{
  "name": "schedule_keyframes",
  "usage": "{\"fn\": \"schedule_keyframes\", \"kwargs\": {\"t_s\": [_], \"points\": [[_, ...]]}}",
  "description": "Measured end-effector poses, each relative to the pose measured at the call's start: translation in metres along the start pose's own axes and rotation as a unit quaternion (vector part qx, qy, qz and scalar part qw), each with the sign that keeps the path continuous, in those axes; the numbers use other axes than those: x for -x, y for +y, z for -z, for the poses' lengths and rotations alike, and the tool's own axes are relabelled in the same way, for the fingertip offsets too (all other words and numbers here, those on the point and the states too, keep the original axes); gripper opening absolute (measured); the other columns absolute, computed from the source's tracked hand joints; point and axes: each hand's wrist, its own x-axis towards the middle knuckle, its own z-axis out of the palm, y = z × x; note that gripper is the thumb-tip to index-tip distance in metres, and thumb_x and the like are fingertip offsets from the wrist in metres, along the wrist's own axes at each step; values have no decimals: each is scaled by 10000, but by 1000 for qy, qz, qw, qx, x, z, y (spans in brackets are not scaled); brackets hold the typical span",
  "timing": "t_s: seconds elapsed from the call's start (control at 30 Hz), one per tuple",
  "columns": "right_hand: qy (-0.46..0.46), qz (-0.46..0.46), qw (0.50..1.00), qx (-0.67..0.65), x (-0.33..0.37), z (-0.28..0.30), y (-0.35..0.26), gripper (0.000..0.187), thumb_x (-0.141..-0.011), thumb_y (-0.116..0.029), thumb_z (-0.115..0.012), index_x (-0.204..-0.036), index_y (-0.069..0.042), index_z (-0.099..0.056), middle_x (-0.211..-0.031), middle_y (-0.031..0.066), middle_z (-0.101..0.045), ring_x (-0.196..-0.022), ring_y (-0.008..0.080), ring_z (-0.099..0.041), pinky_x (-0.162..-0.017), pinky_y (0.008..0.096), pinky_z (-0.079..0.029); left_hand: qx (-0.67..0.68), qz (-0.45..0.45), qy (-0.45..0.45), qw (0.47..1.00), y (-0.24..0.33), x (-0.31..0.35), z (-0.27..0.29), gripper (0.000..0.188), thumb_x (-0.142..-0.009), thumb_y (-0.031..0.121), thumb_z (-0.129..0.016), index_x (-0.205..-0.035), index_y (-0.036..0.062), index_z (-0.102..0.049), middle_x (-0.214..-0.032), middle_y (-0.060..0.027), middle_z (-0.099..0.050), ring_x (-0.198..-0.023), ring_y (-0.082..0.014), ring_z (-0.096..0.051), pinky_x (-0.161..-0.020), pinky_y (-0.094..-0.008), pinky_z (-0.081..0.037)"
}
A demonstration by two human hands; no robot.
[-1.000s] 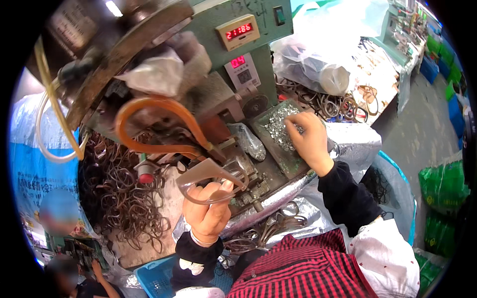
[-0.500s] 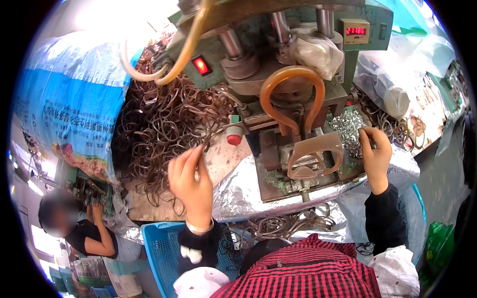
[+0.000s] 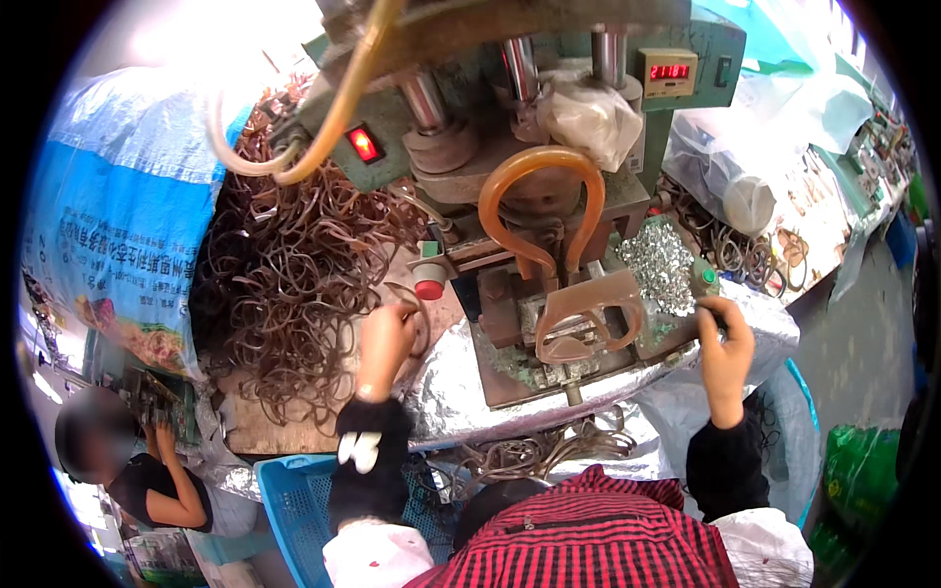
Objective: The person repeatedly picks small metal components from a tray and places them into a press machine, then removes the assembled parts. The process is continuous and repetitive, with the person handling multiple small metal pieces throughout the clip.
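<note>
My left hand [image 3: 384, 345] is closed around one end of a curved brown strip [image 3: 423, 328], at the right edge of a tangled heap of such strips [image 3: 294, 265]. In front of me stands a green press [image 3: 711, 54] with a looped amber hose [image 3: 493, 201]. A translucent brown frame-shaped piece [image 3: 627, 287] sits at its work plate [image 3: 505, 384]. My right hand [image 3: 727, 365] is beside the plate's right side, thumb and forefinger pinched together near a pile of small silvery metal bits [image 3: 655, 263]. Whatever lies between those fingertips is too small to make out.
A red button [image 3: 428, 290] juts out left of the plate, and a green button [image 3: 708, 277] is right of the metal bits. Below the bench edge are a blue basket [image 3: 294, 500] and more brown strips [image 3: 539, 453]. Another person [image 3: 162, 490] works at far left.
My left hand has turned and now grips a strip beside the heap. My right hand has drawn slightly back from the metal bits, uncovering the green button. The whole view has shifted a little.
</note>
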Motion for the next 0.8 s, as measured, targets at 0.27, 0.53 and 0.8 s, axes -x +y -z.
{"fn": "schedule_keyframes", "kwargs": {"t_s": [0.27, 0.53, 0.8], "points": [[-128, 152, 972, -127, -21, -34, -96, 148, -804, 25, -691, -948, 0, -717, -938, 122, -713, -877, 253, -671, -802, 340, -500, 324, 64, 91, 940, 20, 43, 39, 214, -964, 13, -607, -1163, -5, -684, -815, -3, -651, -654, -56, -532, -591, -215, -433], [-121, -21, 929, -348, -13, -90, -109, 281, -832, 13, -711, -1109, 12, -661, -1021, 66, -696, -922, 117, -645, -840, 268, -505, 489, 172, 207, 830, 62, 73, -9, 241, -982, 73, -629, -1198, -21, -677, -838, -16, -671, -669, -61, -558, -600, -201, -444], [-197, -118, 844, -485, -12, -89, -128, 387, -859, 47, -680, -1232, 36, -577, -1153, 72, -663, -968, 92, -620, -873, 245, -493, 332, -172, 395, 839, 171, 29, 107, 336, -979, -37, -487, -1305, -69, -559, -847, -137, -674, -635, -143, -575, -588, -237, -471]]}}
